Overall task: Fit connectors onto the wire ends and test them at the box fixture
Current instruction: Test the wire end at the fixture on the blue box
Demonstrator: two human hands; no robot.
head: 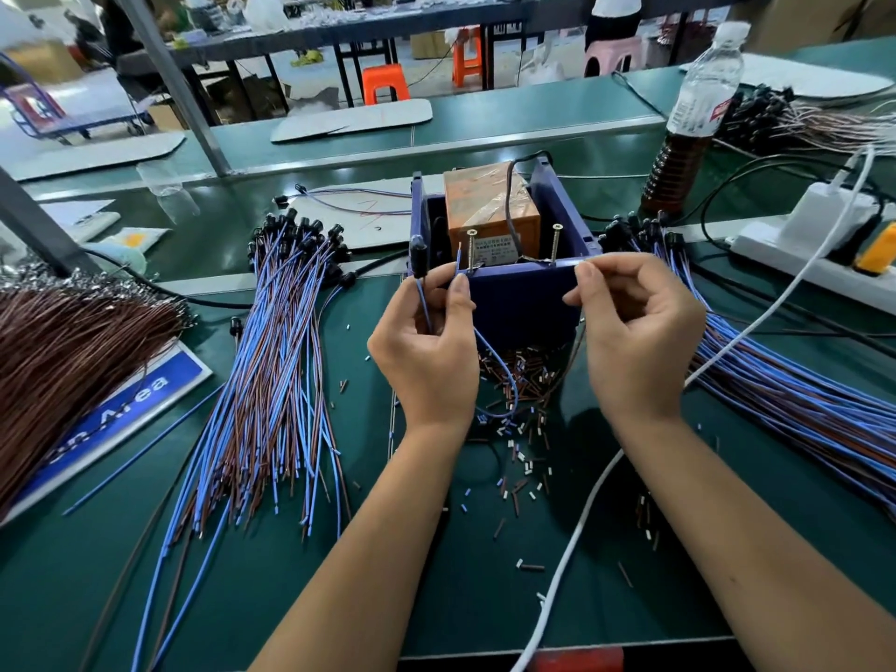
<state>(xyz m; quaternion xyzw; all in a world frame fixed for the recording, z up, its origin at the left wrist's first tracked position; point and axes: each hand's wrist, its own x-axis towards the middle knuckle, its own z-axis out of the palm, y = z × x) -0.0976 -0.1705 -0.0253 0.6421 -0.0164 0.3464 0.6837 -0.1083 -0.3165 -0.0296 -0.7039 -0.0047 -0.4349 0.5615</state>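
Head-worn view; forward and down; close over bench [485, 599]

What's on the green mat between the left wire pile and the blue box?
Head view: only scattered small cut insulation bits on green mat, between the left wire pile and blue box.

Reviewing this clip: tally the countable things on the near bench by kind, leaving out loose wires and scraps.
Box fixture: 1
Upright screws on the box: 2
Bottle: 1
Power strip: 1
Heaps of blue and brown wires: 2
Hands, left and right: 2
Total: 9
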